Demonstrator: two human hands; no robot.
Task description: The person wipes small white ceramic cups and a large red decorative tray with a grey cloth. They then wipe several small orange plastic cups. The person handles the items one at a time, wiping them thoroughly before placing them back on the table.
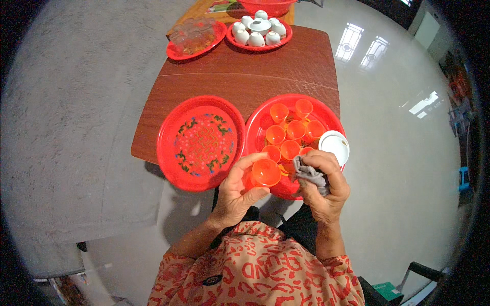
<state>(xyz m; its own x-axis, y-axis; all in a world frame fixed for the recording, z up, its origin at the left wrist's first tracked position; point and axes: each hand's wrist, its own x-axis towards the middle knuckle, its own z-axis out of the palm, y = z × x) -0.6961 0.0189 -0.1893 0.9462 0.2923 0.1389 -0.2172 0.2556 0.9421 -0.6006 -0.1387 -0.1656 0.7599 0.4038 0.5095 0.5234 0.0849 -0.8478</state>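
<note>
My left hand grips an orange cup by its sides, its mouth facing up toward me. Bunched in the fingers of my right hand is a grey cloth, held just to the right of the cup and apart from it. Beneath and beyond both hands lies a red tray with several orange cups standing in it. A white dish rests at that tray's right edge, partly hidden by my right hand.
Left of the cups sits a red tray with a flower pattern. Toward the table's far end are a red plate of clear glasses and a red plate of white cups. Behind these, a red basin stands on a wooden surface.
</note>
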